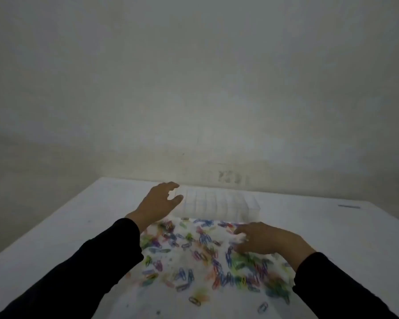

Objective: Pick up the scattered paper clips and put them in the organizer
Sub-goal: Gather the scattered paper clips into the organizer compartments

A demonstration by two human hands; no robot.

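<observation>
Many coloured paper clips [207, 261] lie scattered over the white table [78, 226] in front of me. A clear plastic organizer [219, 204] with a row of small compartments stands behind them, near the wall. My left hand [158, 204] hovers at the organizer's left end, fingers apart, with nothing visible in it. My right hand [263, 241] rests palm down on the clips at the right, fingers curled over something small and pale; the frame is too blurred to name it.
A plain grey wall [194, 88] rises directly behind the table. A thin dark strip [349, 206] lies on the table at the far right. Bare table surface extends left of the clips.
</observation>
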